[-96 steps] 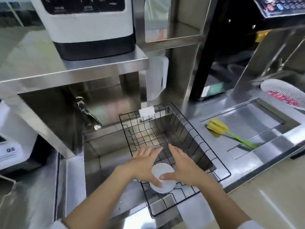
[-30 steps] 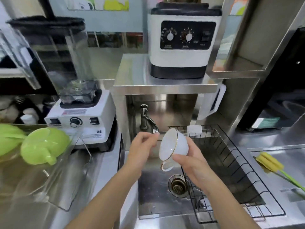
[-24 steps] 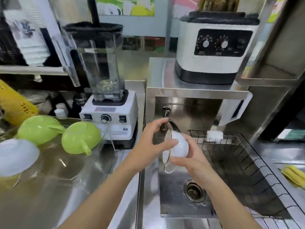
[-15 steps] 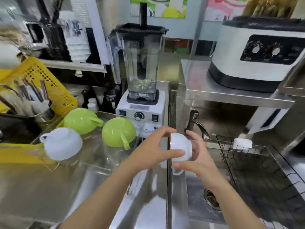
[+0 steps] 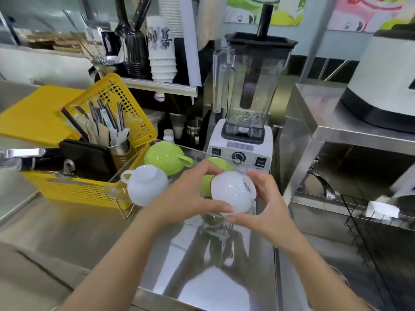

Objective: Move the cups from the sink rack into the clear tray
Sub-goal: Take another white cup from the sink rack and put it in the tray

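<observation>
Left hand and right hand together grasp a white cup over the clear tray. The cup is glossy and turned upside down, with small print near its base.

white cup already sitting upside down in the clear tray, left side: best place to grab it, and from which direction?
Take the white cup by its domed body, from above, fingers spread around the sides. It lies mouth-down, so the rim is out of reach, and its handle points up-left toward the yellow basket. A green cup crowds the far side, so come in from the near side.
</observation>
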The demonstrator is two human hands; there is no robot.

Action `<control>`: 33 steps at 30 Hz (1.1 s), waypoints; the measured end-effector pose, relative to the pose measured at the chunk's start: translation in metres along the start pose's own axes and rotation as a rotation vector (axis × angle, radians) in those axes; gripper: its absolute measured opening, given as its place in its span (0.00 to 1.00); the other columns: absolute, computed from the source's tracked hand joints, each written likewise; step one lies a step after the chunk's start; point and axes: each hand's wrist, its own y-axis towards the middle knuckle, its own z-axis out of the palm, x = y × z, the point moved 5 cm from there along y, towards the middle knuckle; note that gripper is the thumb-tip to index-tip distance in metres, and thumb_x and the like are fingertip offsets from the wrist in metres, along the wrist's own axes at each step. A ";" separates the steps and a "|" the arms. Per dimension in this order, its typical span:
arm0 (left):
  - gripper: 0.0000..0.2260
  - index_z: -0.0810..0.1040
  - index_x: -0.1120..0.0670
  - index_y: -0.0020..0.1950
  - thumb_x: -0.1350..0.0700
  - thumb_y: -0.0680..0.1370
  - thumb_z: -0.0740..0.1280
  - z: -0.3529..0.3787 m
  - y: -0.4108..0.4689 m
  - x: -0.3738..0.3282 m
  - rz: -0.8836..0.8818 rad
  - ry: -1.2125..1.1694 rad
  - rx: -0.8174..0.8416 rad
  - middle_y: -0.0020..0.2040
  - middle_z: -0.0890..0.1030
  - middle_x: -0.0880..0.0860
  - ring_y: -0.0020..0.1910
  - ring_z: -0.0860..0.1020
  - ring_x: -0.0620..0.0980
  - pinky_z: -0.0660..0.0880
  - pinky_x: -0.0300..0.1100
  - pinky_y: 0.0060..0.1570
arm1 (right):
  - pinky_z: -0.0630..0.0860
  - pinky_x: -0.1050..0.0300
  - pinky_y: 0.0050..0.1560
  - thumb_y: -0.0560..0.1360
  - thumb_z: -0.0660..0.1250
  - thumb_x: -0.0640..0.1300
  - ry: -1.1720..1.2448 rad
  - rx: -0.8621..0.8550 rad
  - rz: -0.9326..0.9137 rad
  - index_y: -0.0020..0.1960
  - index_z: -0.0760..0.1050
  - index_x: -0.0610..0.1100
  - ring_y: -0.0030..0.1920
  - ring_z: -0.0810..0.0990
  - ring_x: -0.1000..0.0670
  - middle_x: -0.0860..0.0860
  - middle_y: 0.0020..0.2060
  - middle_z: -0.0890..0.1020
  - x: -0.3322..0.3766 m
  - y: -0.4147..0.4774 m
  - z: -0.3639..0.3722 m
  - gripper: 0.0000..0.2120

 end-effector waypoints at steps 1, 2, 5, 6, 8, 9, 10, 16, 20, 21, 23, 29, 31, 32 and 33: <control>0.28 0.68 0.39 0.56 0.39 0.59 0.74 -0.005 -0.003 0.005 -0.011 0.019 0.003 0.57 0.74 0.38 0.60 0.70 0.38 0.69 0.42 0.60 | 0.72 0.71 0.51 0.51 0.80 0.51 -0.001 0.020 -0.001 0.57 0.65 0.62 0.55 0.74 0.62 0.69 0.52 0.74 0.001 0.003 0.007 0.39; 0.29 0.67 0.37 0.57 0.38 0.60 0.74 -0.010 -0.007 0.010 -0.022 0.039 0.008 0.59 0.73 0.39 0.62 0.69 0.41 0.69 0.47 0.62 | 0.72 0.72 0.50 0.52 0.80 0.50 -0.007 0.039 -0.002 0.58 0.65 0.62 0.55 0.74 0.62 0.69 0.52 0.74 0.002 0.006 0.014 0.39; 0.34 0.63 0.34 0.64 0.39 0.62 0.74 -0.022 -0.014 0.020 -0.030 0.103 0.025 0.64 0.72 0.42 0.66 0.67 0.44 0.65 0.52 0.66 | 0.69 0.76 0.49 0.52 0.80 0.48 -0.044 0.080 -0.004 0.57 0.65 0.61 0.54 0.74 0.64 0.67 0.52 0.75 0.003 0.015 0.031 0.39; 0.36 0.62 0.35 0.67 0.39 0.63 0.74 -0.025 -0.015 0.022 -0.021 0.147 0.040 0.64 0.72 0.43 0.66 0.66 0.44 0.63 0.51 0.67 | 0.70 0.75 0.49 0.52 0.80 0.49 -0.057 0.098 0.004 0.56 0.66 0.62 0.53 0.74 0.64 0.66 0.53 0.75 0.003 0.018 0.035 0.38; 0.35 0.63 0.38 0.69 0.40 0.65 0.74 -0.028 -0.016 0.026 0.004 0.278 0.071 0.59 0.72 0.43 0.63 0.67 0.45 0.59 0.46 0.67 | 0.70 0.74 0.48 0.51 0.80 0.49 -0.095 0.139 0.015 0.55 0.66 0.63 0.51 0.74 0.63 0.66 0.51 0.75 0.002 0.023 0.043 0.37; 0.34 0.64 0.39 0.69 0.41 0.66 0.73 -0.029 -0.017 0.026 0.014 0.328 0.070 0.57 0.72 0.43 0.60 0.67 0.46 0.59 0.44 0.65 | 0.70 0.75 0.47 0.51 0.80 0.49 -0.121 0.156 0.015 0.54 0.66 0.64 0.49 0.74 0.64 0.68 0.50 0.75 0.001 0.026 0.045 0.37; 0.33 0.66 0.41 0.68 0.40 0.65 0.73 -0.029 -0.017 0.027 0.024 0.351 0.063 0.57 0.74 0.44 0.58 0.68 0.46 0.59 0.44 0.63 | 0.70 0.76 0.45 0.51 0.80 0.49 -0.143 0.171 0.018 0.53 0.66 0.65 0.48 0.74 0.64 0.70 0.48 0.74 0.000 0.027 0.047 0.36; 0.32 0.67 0.46 0.64 0.38 0.63 0.67 -0.023 -0.020 0.039 0.008 0.478 0.110 0.60 0.75 0.46 0.60 0.69 0.48 0.57 0.45 0.65 | 0.71 0.63 0.55 0.51 0.78 0.50 -0.271 0.223 0.028 0.54 0.67 0.67 0.57 0.73 0.57 0.63 0.54 0.74 -0.006 0.030 0.056 0.36; 0.31 0.66 0.45 0.62 0.36 0.63 0.67 -0.021 -0.018 0.050 0.018 0.494 0.119 0.56 0.75 0.46 0.62 0.68 0.44 0.44 0.44 0.71 | 0.65 0.61 0.61 0.53 0.76 0.53 -0.390 0.243 0.021 0.58 0.65 0.70 0.62 0.66 0.51 0.71 0.57 0.69 -0.006 0.029 0.055 0.38; 0.30 0.66 0.45 0.62 0.36 0.63 0.66 -0.020 -0.018 0.051 0.023 0.489 0.117 0.56 0.75 0.46 0.61 0.68 0.43 0.43 0.44 0.71 | 0.65 0.59 0.62 0.53 0.76 0.53 -0.396 0.245 0.026 0.59 0.65 0.69 0.62 0.66 0.50 0.72 0.57 0.68 -0.007 0.029 0.054 0.38; 0.30 0.66 0.45 0.63 0.36 0.64 0.66 -0.018 -0.016 0.053 0.035 0.480 0.106 0.56 0.75 0.45 0.62 0.68 0.43 0.43 0.42 0.70 | 0.63 0.60 0.63 0.55 0.77 0.52 -0.408 0.243 0.027 0.60 0.64 0.70 0.62 0.65 0.50 0.73 0.57 0.67 -0.008 0.029 0.052 0.38; 0.29 0.66 0.47 0.58 0.36 0.63 0.68 -0.010 -0.011 0.057 0.032 0.499 0.115 0.53 0.75 0.45 0.60 0.69 0.44 0.43 0.39 0.67 | 0.61 0.60 0.63 0.56 0.74 0.56 -0.436 0.256 0.043 0.58 0.61 0.77 0.63 0.64 0.49 0.80 0.57 0.64 -0.015 0.025 0.050 0.37; 0.28 0.66 0.48 0.57 0.36 0.64 0.70 -0.009 -0.011 0.058 0.027 0.504 0.121 0.52 0.75 0.46 0.59 0.69 0.44 0.43 0.39 0.66 | 0.60 0.57 0.67 0.58 0.74 0.55 -0.412 0.297 0.058 0.57 0.60 0.78 0.65 0.62 0.49 0.79 0.60 0.63 -0.018 0.024 0.049 0.37; 0.28 0.66 0.48 0.56 0.36 0.64 0.70 -0.008 -0.010 0.058 0.024 0.513 0.123 0.52 0.75 0.46 0.57 0.69 0.44 0.43 0.39 0.66 | 0.58 0.54 0.69 0.59 0.74 0.54 -0.405 0.321 0.054 0.58 0.59 0.78 0.67 0.62 0.50 0.77 0.62 0.62 -0.018 0.023 0.049 0.36; 0.28 0.66 0.48 0.56 0.36 0.64 0.70 -0.008 -0.010 0.058 0.018 0.517 0.124 0.51 0.74 0.45 0.55 0.67 0.43 0.43 0.38 0.66 | 0.56 0.53 0.71 0.60 0.74 0.54 -0.409 0.340 0.042 0.58 0.58 0.78 0.67 0.62 0.53 0.74 0.63 0.62 -0.017 0.023 0.048 0.36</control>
